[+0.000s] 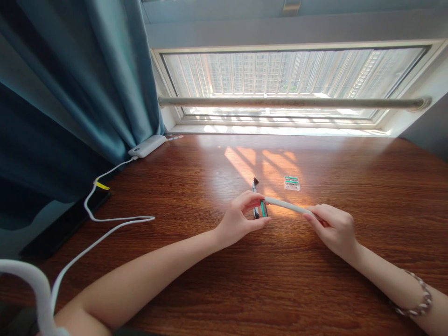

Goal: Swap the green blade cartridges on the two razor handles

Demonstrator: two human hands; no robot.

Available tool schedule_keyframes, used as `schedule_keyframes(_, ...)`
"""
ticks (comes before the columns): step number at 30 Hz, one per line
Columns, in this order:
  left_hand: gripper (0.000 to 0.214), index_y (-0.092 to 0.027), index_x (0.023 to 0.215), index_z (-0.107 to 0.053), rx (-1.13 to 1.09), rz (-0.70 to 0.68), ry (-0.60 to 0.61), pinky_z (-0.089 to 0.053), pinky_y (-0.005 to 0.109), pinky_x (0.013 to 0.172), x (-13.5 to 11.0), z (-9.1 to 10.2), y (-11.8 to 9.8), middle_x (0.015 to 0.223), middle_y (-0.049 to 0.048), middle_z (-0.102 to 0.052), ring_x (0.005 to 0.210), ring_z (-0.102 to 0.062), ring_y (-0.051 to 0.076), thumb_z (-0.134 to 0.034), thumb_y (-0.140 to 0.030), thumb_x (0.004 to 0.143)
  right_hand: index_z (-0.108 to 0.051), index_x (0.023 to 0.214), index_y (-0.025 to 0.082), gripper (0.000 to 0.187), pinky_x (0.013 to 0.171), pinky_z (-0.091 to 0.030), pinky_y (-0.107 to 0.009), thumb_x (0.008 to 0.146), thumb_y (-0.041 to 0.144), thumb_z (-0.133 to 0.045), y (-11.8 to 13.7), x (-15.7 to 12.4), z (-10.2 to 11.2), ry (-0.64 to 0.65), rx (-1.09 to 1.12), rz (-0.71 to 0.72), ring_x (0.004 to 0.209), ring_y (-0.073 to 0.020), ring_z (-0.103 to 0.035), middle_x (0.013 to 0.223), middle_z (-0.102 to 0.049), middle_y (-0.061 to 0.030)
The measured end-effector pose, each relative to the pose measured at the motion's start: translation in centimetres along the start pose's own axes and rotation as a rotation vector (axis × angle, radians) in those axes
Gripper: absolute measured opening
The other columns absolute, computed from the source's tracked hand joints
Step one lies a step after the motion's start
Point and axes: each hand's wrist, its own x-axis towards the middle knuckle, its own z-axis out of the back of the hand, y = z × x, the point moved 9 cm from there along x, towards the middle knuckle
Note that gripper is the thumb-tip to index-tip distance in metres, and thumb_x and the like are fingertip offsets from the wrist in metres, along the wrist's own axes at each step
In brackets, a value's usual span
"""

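My left hand (238, 219) pinches a small razor cartridge (263, 208) with a green strip, between thumb and fingers. In my right hand (334, 228) is the end of a slim white toothbrush (287, 205). Its head points left and lies close to the cartridge; whether the bristles touch it I cannot tell. Behind my left fingers a dark and silver razor handle (255, 186) lies on the table, partly hidden. Farther back to the right sits a clear plastic case (291, 183) with green-striped cartridges in it.
The brown wooden table (196, 186) reaches a window with a horizontal bar (294, 102). At the back left, a white power bank (147, 146) with a white cable (122, 219) lies beside a blue curtain (115, 70). A dark flat object (66, 228) is at the left edge.
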Motion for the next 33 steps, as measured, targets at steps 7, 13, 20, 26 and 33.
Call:
schedule_keyframes(7,0.036,-0.016,0.098,-0.056,0.016,0.028,-0.013,-0.039,0.035,0.096,0.0,0.0,0.1,0.102,0.0072,-0.058,0.101,-0.055,0.019,-0.07,-0.019,0.065,-0.067,0.074,0.018,0.025,0.052,-0.031,-0.023,0.082,0.037,-0.051,-0.8,-0.1,0.1,-0.032,-0.052,-0.079,0.05,-0.0115,-0.047,0.051,-0.052,0.0003)
schedule_keyframes(13,0.039,-0.018,0.104,-0.056,0.131,-0.02,-0.041,-0.039,0.037,0.096,0.1,0.4,-0.4,0.105,0.0076,-0.06,0.103,-0.054,0.02,-0.069,-0.023,0.067,-0.068,0.077,0.022,0.025,0.052,-0.031,-0.023,0.082,0.041,-0.051,-1.6,0.2,-0.5,0.017,-0.122,-0.191,0.054,-0.0116,-0.049,0.054,-0.056,0.0009)
schedule_keyframes(20,0.04,-0.023,0.11,-0.058,0.455,-0.193,0.004,-0.041,0.035,0.09,-0.5,-0.7,-2.9,0.108,0.007,-0.062,0.1,-0.056,0.021,-0.065,-0.023,0.071,-0.066,0.071,0.024,0.025,0.056,-0.033,-0.024,0.083,0.039,-0.05,-0.9,0.2,-1.3,0.096,-0.175,-0.131,0.068,-0.0134,-0.051,0.069,-0.059,-0.0008)
schedule_keyframes(26,0.043,-0.022,0.111,-0.059,0.21,-0.026,0.101,-0.04,0.037,0.093,-0.1,-2.5,-2.6,0.109,0.0076,-0.063,0.103,-0.056,0.022,-0.067,-0.022,0.068,-0.063,0.092,0.023,0.018,0.069,-0.043,-0.029,0.078,0.032,-0.058,1.1,0.9,-0.2,0.079,-0.026,-0.012,0.078,-0.0178,-0.054,0.083,-0.062,-0.0038)
schedule_keyframes(33,0.05,-0.017,0.112,-0.056,-0.158,0.353,0.245,-0.047,0.038,0.081,0.3,-6.4,-0.1,0.093,0.009,-0.068,0.09,-0.062,0.023,-0.07,-0.022,0.065,-0.048,0.116,0.021,0.042,0.08,-0.047,-0.031,0.075,0.025,-0.06,4.8,0.8,0.8,0.123,0.375,0.072,0.092,-0.0185,-0.055,0.103,-0.055,-0.0075)
